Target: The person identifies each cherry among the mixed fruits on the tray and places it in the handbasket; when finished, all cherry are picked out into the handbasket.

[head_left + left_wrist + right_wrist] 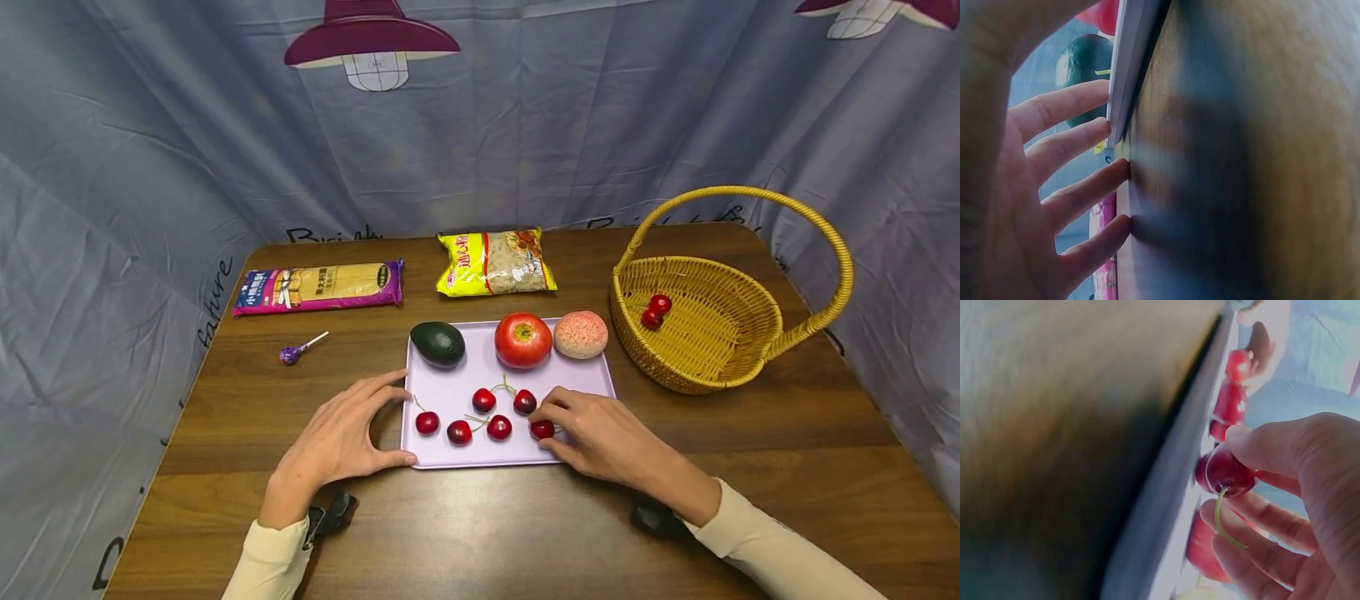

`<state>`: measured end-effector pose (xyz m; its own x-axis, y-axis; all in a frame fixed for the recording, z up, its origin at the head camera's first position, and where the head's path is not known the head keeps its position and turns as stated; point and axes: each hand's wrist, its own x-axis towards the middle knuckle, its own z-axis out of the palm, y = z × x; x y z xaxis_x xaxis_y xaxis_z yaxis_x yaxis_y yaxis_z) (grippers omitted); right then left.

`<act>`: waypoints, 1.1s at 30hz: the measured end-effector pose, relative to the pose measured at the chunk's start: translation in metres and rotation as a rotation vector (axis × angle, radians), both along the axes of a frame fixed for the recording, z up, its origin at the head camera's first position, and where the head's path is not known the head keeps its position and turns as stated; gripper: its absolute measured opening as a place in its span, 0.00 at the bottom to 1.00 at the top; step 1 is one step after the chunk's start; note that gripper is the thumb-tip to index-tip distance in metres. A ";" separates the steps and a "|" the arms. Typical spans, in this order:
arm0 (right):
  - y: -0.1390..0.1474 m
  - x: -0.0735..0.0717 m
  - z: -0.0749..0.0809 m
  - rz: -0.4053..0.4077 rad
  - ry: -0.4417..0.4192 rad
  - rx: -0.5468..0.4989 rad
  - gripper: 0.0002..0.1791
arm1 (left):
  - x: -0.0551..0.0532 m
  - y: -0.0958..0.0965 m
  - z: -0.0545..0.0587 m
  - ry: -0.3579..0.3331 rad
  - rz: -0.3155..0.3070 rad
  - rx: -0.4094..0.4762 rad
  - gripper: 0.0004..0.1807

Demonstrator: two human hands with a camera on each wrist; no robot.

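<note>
A pale purple tray [442,385] lies on the table with several dark red cherries on its near half. My right hand [600,433] pinches one cherry [1230,471] between thumb and fingers at the tray's right side; its green stem [1222,525] hangs toward the palm. At the tray's left edge my left hand [341,433] rests with fingers spread, fingertips touching the rim and the table beside it. Along the tray's far side sit an avocado [438,344], a red apple-like fruit [517,350] and a pink speckled peach-like fruit [581,335].
A yellow wicker basket [697,367] with a tall handle stands to the tray's right, two cherries [657,312] inside. Behind the tray lie a yellow pasta bag [495,263] and a purple noodle pack [322,286]. A lollipop [292,354] lies at left.
</note>
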<state>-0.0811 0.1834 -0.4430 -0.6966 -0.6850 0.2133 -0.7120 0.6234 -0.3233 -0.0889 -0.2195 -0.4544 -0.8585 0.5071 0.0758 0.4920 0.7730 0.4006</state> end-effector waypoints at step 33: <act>0.087 -0.048 0.053 -0.364 0.188 -0.161 0.23 | 0.000 0.000 -0.001 -0.014 0.003 -0.001 0.47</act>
<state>-0.1293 0.2704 -0.3898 -0.8252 -0.3501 0.4433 -0.5113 0.7966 -0.3227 -0.0887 -0.2192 -0.4555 -0.8612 0.5043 0.0635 0.4839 0.7752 0.4062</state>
